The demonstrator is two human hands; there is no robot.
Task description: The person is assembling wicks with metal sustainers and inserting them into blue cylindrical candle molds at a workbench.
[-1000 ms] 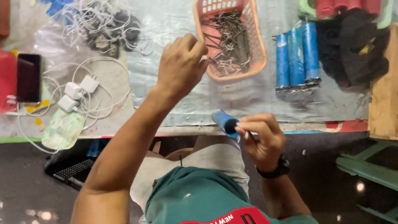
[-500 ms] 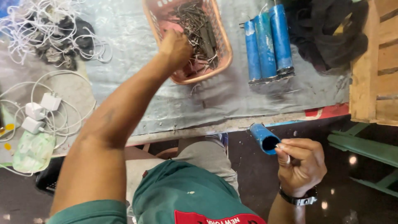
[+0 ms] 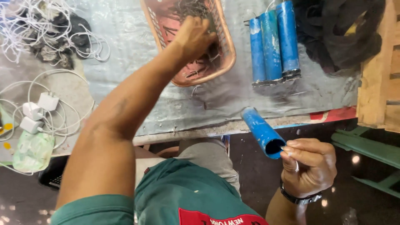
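Tube [image 3: 261, 131] in R hand [image 3: 309, 166], L hand [image 3: 192, 38] in basket [image 3: 227, 50]

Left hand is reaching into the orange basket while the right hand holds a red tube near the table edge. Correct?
Not quite. The tube in the right hand is blue, not red, as the head view shows. The left hand is indeed in the orange basket.

Bright daylight overall, soft and even, no hard shadows. Grey bench [image 3: 125, 62] cover bit washed out, white cables [image 3: 50, 25] top left nearly blown. Floor under bench dark, few small glare spots on it. Wide-angle bend toward edges, wooden crate [image 3: 377, 83] leaning. Left hand [image 3: 193, 39] slightly soft; blue tube [image 3: 260, 129] fairly sharp.
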